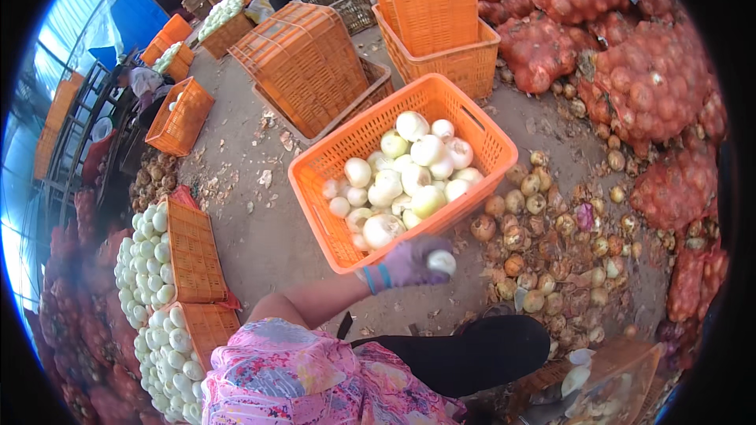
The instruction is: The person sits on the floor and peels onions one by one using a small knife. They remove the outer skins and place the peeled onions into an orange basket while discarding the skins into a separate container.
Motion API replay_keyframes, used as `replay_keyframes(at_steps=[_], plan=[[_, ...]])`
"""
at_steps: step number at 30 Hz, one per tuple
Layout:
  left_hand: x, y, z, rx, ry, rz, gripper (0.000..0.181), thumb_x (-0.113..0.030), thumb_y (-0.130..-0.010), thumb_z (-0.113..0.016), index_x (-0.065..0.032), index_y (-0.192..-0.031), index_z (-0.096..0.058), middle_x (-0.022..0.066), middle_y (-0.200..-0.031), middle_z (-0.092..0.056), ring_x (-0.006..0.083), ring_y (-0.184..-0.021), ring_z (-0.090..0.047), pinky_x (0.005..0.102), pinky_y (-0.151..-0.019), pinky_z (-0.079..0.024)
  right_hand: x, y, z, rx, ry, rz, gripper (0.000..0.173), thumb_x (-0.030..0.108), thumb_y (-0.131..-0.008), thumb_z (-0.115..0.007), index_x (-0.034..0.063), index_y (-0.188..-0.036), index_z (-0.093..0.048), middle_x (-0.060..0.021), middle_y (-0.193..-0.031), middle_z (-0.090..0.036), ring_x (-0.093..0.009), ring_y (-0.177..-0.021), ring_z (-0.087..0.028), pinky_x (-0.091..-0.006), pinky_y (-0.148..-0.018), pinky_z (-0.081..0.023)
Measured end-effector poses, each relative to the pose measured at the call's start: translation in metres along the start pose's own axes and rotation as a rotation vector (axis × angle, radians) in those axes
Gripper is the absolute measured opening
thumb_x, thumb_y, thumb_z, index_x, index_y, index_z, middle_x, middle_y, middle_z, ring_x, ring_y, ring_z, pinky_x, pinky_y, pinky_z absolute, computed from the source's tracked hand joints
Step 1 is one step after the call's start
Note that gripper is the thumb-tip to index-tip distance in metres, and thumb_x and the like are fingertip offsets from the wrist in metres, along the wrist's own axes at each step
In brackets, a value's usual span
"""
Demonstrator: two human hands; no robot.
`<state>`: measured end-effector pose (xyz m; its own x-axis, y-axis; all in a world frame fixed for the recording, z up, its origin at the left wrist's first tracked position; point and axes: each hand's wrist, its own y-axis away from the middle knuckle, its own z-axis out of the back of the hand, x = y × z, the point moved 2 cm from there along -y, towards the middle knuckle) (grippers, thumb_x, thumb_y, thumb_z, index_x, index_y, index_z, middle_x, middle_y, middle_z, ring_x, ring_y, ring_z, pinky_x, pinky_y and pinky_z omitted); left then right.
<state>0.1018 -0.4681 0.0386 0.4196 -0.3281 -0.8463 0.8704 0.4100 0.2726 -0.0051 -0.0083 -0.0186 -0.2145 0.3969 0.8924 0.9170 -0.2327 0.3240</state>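
My left hand (407, 262), in a purple glove with a teal cuff band, is closed around a peeled white onion (442, 262). It is just outside the near rim of an orange plastic crate (307, 218), and motion blurs its fingers. Peeled onions (413, 177) lie heaped inside that crate, with bare basket floor at its left end. My right hand is out of view. Unpeeled onions (534, 301) and loose skins are spread over the ground to the right, beside my black-trousered leg (472, 348).
Crates heaped with peeled onions (171, 348) stand at my left. Upturned orange crates (307, 65) rest on others beyond the near crate. Red mesh sacks of onions (644, 82) are piled at right. At lower right is another crate (626, 372). A person (144, 82) works at far left.
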Motion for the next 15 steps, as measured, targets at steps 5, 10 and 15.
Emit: replay_keyframes(at_steps=[5, 10, 15], plan=[[0.018, 0.018, 0.103, -0.311, -0.939, 0.143, 0.073, -0.038, -0.072, -0.076, -0.0089, -0.134, -0.051, 0.0204, -0.13, -0.051, 0.037, -0.117, -0.053, 0.0449, -0.096, -0.046, 0.007, 0.027, -0.038, -0.084, -0.001, -0.029, 0.035, 0.043, -0.094, -0.054, 0.0097, -0.102, -0.056, 0.0059, -0.061, -0.039, -0.006, -0.048, -0.034, -0.0207, -0.041, -0.025], [-0.092, 0.052, -0.014, 0.128, 0.279, -0.285, 0.062, -0.024, -0.083, -0.076, -0.0086, -0.136, -0.047, 0.0103, -0.121, -0.057, 0.0141, -0.106, -0.058, 0.0304, -0.09, -0.05, 0.013, 0.046, -0.029, -0.082, 0.163, 0.175, 0.036, 0.04, -0.089, -0.061, 0.0062, -0.099, -0.055, -0.0007, -0.073, -0.05, -0.011, -0.056, -0.044, -0.022, -0.045, -0.03], [-0.151, 0.064, -0.146, 0.667, 0.72, 0.057, 0.071, -0.042, -0.086, -0.069, -0.0007, -0.137, -0.042, 0.0108, -0.114, -0.058, 0.0165, -0.097, -0.062, 0.03, -0.073, -0.055, 0.027, 0.073, -0.05, 0.184, 0.72, 0.639, 0.04, 0.016, -0.076, -0.067, -0.0024, -0.109, -0.052, -0.0194, -0.105, -0.056, -0.037, -0.088, -0.057, -0.0422, -0.072, -0.048]])
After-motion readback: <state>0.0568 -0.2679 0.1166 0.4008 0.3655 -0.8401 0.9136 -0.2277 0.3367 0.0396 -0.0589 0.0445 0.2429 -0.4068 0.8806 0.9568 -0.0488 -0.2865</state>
